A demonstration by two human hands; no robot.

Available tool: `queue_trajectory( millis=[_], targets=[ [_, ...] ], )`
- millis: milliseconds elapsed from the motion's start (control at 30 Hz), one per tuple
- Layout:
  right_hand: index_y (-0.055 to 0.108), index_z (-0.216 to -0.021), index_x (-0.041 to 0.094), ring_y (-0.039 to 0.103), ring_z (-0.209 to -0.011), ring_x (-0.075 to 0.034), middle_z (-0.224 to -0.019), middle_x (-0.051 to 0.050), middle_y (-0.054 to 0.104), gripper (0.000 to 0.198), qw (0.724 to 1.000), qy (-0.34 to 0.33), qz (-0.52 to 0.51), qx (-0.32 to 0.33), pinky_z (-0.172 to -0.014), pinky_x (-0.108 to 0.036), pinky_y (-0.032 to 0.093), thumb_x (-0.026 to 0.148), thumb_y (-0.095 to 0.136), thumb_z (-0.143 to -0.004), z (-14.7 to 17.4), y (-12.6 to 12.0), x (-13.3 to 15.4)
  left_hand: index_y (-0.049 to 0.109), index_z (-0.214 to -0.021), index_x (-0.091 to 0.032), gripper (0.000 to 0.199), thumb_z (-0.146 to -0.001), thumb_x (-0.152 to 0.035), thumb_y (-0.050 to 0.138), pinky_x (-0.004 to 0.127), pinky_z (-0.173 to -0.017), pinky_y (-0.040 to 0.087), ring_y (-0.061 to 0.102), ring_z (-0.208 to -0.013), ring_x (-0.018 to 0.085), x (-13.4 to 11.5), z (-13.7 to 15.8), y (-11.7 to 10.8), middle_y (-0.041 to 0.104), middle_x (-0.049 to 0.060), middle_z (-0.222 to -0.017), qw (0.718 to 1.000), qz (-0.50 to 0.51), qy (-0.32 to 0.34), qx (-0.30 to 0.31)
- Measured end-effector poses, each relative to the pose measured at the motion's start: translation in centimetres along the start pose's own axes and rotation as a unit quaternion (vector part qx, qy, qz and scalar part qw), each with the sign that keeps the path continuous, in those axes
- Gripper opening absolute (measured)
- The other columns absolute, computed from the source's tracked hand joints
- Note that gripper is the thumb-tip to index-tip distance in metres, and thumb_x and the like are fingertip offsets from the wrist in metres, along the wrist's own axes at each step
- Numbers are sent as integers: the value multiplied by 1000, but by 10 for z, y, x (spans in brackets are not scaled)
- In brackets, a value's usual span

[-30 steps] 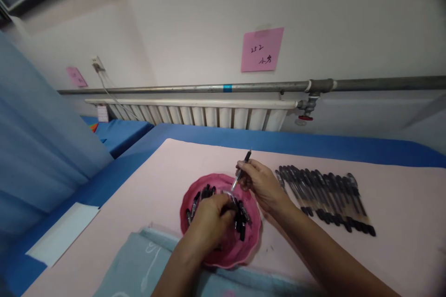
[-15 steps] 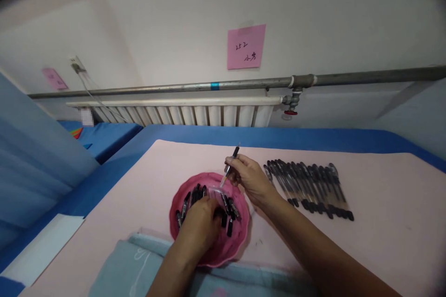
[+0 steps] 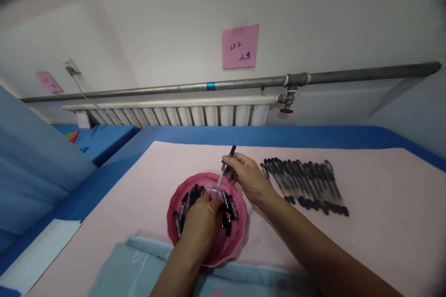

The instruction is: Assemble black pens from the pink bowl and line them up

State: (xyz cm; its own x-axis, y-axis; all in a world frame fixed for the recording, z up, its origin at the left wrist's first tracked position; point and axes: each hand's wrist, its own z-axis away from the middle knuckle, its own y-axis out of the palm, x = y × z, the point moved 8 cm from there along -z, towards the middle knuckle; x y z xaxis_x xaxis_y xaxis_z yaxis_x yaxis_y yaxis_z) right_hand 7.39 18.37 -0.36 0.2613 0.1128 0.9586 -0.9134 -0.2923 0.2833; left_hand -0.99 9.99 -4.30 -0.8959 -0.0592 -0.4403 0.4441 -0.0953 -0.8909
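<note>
My right hand (image 3: 246, 175) pinches an uncapped pen (image 3: 228, 163) above the far rim of a pink basin (image 3: 240, 236). The pen leans, with its bare tip up and its clear end down. Inside the basin, my left hand (image 3: 204, 218) has its fingers curled down among black pens and caps (image 3: 226, 225); what they grip is hidden. Some clear plastic (image 3: 214, 191) shows just beyond those fingers. To the right of my right hand, a row of capped black pens (image 3: 303, 183) lies side by side.
Pink sheeting (image 3: 376, 204) covers the blue table (image 3: 313, 135). A light blue cloth (image 3: 121, 264) lies in front of the basin, and white paper (image 3: 42, 255) at the left. Behind the table are a radiator (image 3: 198, 115), a pipe and a wall.
The view has shifted slightly. My left hand has moved a little within the basin, and a cap beside it lies differently. My right hand still holds the pen much as before.
</note>
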Motion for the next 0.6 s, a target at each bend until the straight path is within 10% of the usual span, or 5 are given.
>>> queue_trajectory(
  millis=[600],
  targets=[
    [50,-62,18,44,-39,-6,-48,6,52,18,1000,-4,5,5,-37,-19,32,30,61,-67,0,3,-1,60,-95,-15,23,-79,-24,46,32,-79,36,53,-90,22,2,-7,0,58,12,-99,998,-40,-43,-38]
  ],
)
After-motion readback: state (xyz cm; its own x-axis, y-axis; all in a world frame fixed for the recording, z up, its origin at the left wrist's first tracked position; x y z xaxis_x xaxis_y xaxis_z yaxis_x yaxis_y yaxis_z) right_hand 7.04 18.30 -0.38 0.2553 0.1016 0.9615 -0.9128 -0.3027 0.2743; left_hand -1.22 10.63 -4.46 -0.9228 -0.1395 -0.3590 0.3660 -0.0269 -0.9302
